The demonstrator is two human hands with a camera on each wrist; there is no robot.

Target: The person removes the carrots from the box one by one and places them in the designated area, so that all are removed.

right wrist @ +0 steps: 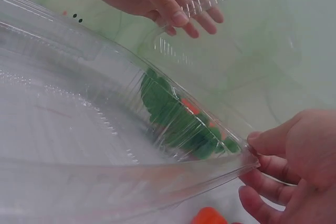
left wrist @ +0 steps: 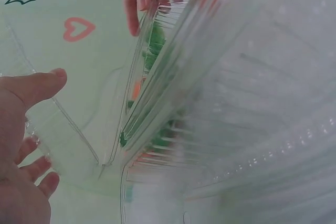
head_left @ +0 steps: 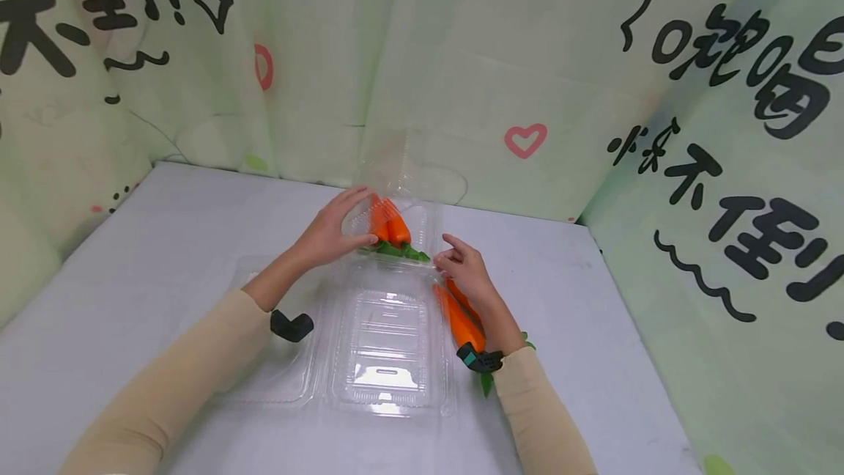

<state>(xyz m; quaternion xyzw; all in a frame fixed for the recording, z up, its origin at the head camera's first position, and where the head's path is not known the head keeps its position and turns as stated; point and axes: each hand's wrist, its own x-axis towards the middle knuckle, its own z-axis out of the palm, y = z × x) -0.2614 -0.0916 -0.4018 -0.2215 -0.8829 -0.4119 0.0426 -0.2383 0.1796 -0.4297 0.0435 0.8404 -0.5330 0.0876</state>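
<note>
Two or more orange carrots (head_left: 398,227) with green leaves (head_left: 413,252) lie inside a clear plastic clamshell box (head_left: 428,222) at the back of the table. Its transparent lid (head_left: 385,160) stands raised behind. At the box's near right corner my right hand (head_left: 467,270) pinches the rim between thumb and fingers, as the right wrist view shows. My left hand (head_left: 332,231) is at the left side, its thumb stretched out and its fingers spread and slightly bent by the clear plastic. Nothing is visibly held in it.
Another clear clamshell box (head_left: 389,347) lies unfolded in front, its other half (head_left: 283,380) under my left forearm. More carrots (head_left: 464,325) lie to its right, partly hidden by my right wrist. A printed curtain (head_left: 448,57) hangs behind the white table (head_left: 560,277).
</note>
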